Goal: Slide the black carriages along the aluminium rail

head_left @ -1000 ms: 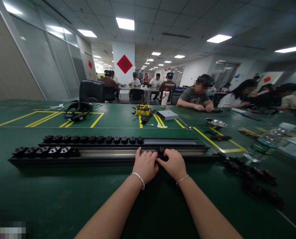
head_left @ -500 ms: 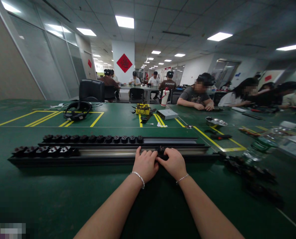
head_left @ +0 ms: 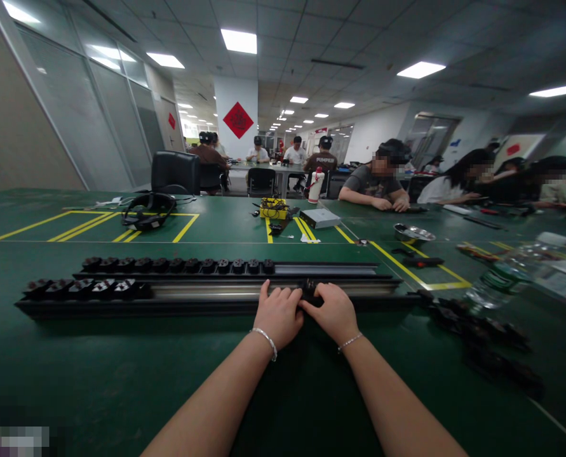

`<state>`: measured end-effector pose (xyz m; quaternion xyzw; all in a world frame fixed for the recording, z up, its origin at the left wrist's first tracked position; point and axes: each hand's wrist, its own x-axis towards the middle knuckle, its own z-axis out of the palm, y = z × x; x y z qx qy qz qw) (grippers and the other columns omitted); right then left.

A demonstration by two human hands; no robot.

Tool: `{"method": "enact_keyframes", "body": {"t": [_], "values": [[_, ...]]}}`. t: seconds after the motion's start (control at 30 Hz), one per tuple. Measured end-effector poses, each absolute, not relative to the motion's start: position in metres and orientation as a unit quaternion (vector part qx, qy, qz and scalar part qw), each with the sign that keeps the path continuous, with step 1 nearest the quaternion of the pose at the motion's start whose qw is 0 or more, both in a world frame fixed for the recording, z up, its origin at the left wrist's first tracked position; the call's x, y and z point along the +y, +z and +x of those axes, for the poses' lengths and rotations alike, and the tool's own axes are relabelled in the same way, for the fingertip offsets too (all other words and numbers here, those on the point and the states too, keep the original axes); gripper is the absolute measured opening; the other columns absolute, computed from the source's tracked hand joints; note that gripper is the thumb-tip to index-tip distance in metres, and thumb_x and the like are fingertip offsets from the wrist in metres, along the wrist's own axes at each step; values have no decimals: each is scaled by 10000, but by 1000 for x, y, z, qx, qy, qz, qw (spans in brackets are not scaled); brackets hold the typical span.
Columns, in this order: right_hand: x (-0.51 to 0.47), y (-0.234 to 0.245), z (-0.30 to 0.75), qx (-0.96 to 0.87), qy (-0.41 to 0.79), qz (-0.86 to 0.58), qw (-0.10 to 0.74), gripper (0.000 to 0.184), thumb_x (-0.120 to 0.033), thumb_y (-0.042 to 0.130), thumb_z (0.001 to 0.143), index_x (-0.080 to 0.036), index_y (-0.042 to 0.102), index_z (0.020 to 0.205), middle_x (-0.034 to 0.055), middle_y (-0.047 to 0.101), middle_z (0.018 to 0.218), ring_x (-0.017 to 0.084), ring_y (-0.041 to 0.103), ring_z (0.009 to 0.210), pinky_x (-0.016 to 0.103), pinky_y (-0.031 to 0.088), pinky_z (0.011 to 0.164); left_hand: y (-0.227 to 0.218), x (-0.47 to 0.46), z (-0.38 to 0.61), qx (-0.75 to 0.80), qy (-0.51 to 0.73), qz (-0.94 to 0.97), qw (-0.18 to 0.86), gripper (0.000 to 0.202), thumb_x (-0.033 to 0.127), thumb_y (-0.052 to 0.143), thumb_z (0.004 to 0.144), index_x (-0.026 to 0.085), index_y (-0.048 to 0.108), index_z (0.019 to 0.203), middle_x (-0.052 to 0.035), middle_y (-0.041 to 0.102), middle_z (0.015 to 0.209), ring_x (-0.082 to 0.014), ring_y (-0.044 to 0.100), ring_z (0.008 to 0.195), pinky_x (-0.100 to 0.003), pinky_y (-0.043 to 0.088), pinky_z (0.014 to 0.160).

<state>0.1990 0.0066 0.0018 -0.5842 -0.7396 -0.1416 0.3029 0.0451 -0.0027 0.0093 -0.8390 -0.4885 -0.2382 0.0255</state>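
Observation:
Near the middle of the front black track (head_left: 206, 309), a small black socket module (head_left: 308, 287) shows between my hands. My right hand (head_left: 333, 311) is closed on its right side, thumb and fingers pinched around it. From the left, my left hand (head_left: 279, 314) has its fingers curled against the same module, one finger raised along the track. My fingers hide most of the module, so I cannot tell how far it sits in the channel. Several similar modules (head_left: 81, 289) fill the left end of this track. Behind it lies a second track (head_left: 325, 269) with a row of modules (head_left: 175, 265).
A pile of loose black modules (head_left: 478, 327) lies on the green table at right, beside a plastic bottle (head_left: 497, 276). Farther back are a metal bowl (head_left: 413, 233), an orange-and-black tool (head_left: 423, 261), a grey box (head_left: 319, 219) and a black headset (head_left: 148, 212). People sit beyond.
Almost nothing differs. My right hand has shifted very slightly to the right; the module and tracks stay in place.

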Motion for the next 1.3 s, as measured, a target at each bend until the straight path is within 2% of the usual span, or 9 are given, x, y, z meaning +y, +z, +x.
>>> {"method": "enact_keyframes", "body": {"t": [0.23,0.47,0.7,1.3], "values": [[6,2,199,-741,-151,-582,299,318,-495,553,702,-222,434,593,1,537,592,160,497,646,280,336,648,11,-4,45,-495,-230,-837,21,295,286,484,772,262,517,1065,-11,631,952,-191,537,929,-481,111,1052],[7,2,200,-741,-140,-583,303,332,-511,554,702,-218,436,600,-21,546,584,141,504,610,313,337,804,10,-3,45,-489,-235,-840,17,322,291,489,768,266,510,1088,-12,625,962,-193,528,937,-488,96,1056],[7,2,200,-741,-143,-588,292,340,-516,564,693,-216,436,599,-4,546,592,152,499,625,278,327,661,8,-2,45,-487,-243,-839,26,328,284,493,760,265,509,1087,-9,625,942,-192,534,916,-486,106,1051],[8,1,201,-742,-144,-592,279,356,-531,574,686,-206,447,614,-9,534,602,142,491,623,265,305,636,8,-2,45,-489,-228,-841,27,337,304,478,777,270,497,1112,-4,620,967,-187,525,941,-490,99,1053]]}}
